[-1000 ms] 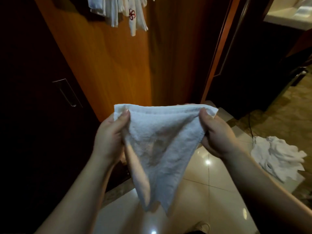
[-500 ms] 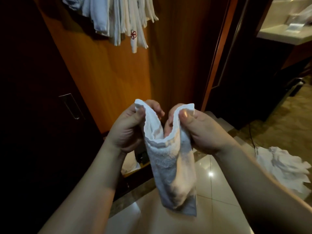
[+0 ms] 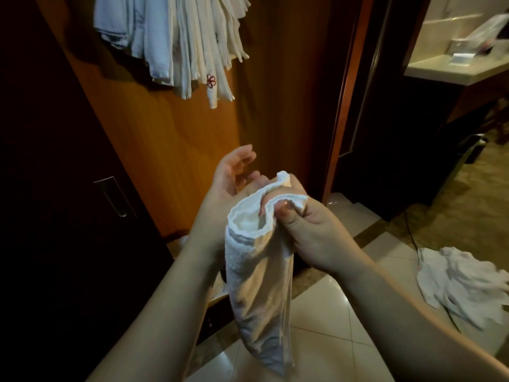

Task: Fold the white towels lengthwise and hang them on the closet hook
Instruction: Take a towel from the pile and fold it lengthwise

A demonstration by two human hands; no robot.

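The right hand (image 3: 311, 232) pinched the top edges of a folded towel (image 3: 259, 285), which hung down in front of the wooden door (image 3: 170, 150). The left hand (image 3: 228, 186) was spread wide, palm up, just behind the towel's top. More towels (image 3: 192, 42) hung high on the door; a towel heap (image 3: 462, 285) lay on the floor right of the door.

This looks like a hotel room: a wooden closet (image 3: 170, 150) with hanging white towels (image 3: 198, 42), a glossy tiled floor (image 3: 336, 326), and a bathroom vanity counter (image 3: 440, 68).
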